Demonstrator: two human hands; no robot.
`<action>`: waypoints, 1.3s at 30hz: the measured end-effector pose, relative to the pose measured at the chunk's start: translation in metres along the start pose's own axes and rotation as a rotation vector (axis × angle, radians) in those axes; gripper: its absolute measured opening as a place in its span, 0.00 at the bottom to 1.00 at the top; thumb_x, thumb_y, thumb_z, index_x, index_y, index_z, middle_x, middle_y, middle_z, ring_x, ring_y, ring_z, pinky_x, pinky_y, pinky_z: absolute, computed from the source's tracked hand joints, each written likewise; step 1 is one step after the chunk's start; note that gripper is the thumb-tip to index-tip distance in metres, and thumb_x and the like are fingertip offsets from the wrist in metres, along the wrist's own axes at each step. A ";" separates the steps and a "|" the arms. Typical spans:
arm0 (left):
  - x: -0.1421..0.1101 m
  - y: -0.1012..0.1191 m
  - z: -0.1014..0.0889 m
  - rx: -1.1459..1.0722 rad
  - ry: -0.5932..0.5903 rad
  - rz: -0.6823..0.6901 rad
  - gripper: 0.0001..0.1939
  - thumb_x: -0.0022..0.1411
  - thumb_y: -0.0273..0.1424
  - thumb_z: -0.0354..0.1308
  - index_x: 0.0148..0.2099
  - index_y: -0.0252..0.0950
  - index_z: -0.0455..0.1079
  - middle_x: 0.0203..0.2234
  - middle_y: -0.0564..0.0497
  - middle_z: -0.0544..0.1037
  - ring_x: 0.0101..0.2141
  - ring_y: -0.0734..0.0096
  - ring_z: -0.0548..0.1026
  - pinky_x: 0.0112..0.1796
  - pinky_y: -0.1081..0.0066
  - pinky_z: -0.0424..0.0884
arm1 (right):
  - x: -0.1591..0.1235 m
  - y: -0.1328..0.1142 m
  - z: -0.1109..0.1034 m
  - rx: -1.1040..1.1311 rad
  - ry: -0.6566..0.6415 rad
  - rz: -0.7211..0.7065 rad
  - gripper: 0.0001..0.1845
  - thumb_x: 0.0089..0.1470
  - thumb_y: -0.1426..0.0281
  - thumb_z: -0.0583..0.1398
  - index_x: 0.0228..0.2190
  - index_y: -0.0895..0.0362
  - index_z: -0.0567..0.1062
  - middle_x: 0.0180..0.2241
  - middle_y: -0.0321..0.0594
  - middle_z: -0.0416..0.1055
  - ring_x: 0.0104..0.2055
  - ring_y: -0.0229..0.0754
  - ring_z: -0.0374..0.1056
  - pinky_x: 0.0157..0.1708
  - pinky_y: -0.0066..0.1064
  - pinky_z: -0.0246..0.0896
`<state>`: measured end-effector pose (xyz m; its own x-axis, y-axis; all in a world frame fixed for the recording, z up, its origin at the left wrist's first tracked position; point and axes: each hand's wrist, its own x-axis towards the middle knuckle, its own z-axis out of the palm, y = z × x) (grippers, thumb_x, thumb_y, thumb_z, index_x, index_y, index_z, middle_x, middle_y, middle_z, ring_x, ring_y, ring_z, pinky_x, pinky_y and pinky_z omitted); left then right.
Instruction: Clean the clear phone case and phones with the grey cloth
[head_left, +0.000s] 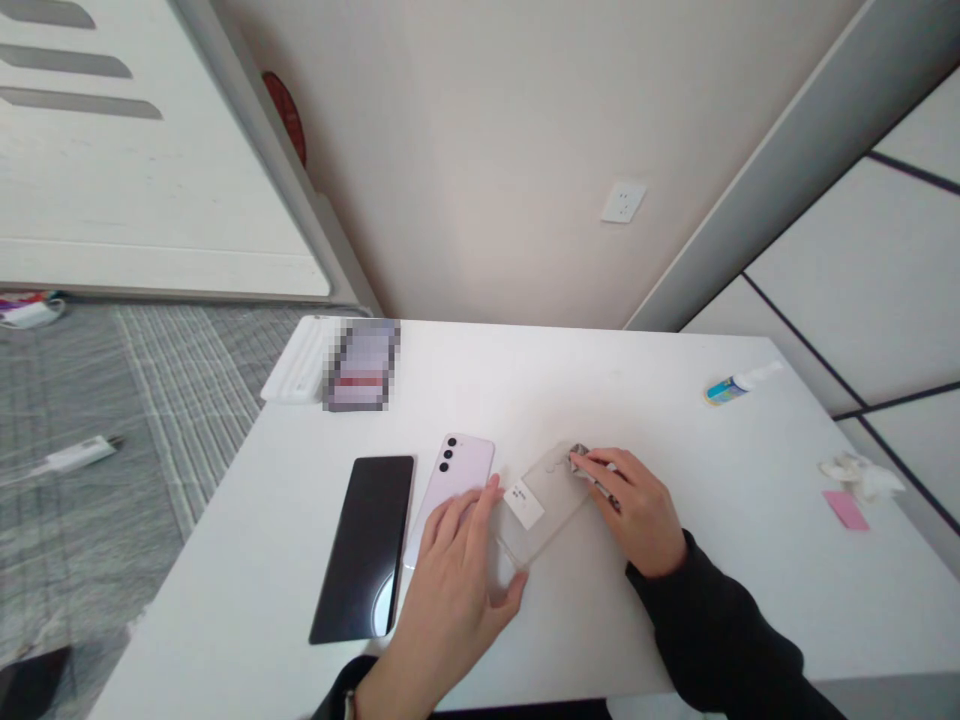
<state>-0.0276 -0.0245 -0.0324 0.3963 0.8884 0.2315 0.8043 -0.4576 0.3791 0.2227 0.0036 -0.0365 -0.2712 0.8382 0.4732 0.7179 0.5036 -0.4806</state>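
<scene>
A clear phone case [551,510] with a white label lies at a slant on the white table. My left hand [457,570] is at its left edge, fingers stretched and thumb apart, touching or nearly touching the case. The same hand partly covers a pale lilac phone [466,462] with its cameras facing up. At the case's upper right corner, my right hand [637,510] pinches a small crumpled grey-and-dark cloth [579,452], partly hidden by the fingers. Left of the lilac phone lies a larger black-screened device [364,550], probably a phone or tablet.
On the white table [585,640], a white tray-like item [300,360] and a blurred-out device [364,365] lie at the back left. A small spray bottle [731,388] lies back right. Crumpled white tissue [862,475] and a pink slip [846,510] are at the right edge.
</scene>
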 end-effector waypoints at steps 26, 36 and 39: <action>-0.011 -0.007 0.015 0.142 0.081 0.159 0.41 0.59 0.36 0.64 0.70 0.28 0.55 0.62 0.38 0.74 0.58 0.46 0.73 0.60 0.43 0.64 | -0.017 -0.050 0.031 -0.160 -0.200 -0.368 0.22 0.74 0.72 0.48 0.55 0.65 0.78 0.56 0.48 0.78 0.52 0.45 0.74 0.52 0.33 0.77; -0.043 -0.003 0.016 0.064 0.069 0.023 0.51 0.56 0.38 0.73 0.73 0.35 0.49 0.65 0.39 0.71 0.60 0.44 0.71 0.61 0.40 0.67 | -0.041 -0.032 0.006 -0.319 -0.101 -0.249 0.26 0.67 0.83 0.45 0.60 0.73 0.71 0.59 0.62 0.73 0.53 0.55 0.70 0.48 0.50 0.77; -0.049 -0.002 0.018 0.034 0.068 0.006 0.54 0.56 0.38 0.74 0.74 0.35 0.45 0.66 0.38 0.69 0.61 0.44 0.71 0.60 0.40 0.69 | -0.053 -0.045 0.010 -0.268 -0.178 -0.320 0.25 0.67 0.80 0.49 0.61 0.66 0.73 0.63 0.47 0.72 0.56 0.50 0.69 0.54 0.41 0.75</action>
<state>-0.0407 -0.0659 -0.0609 0.3714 0.8807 0.2941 0.8171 -0.4604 0.3468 0.1980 -0.0615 -0.0472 -0.5956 0.6839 0.4214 0.7145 0.6908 -0.1113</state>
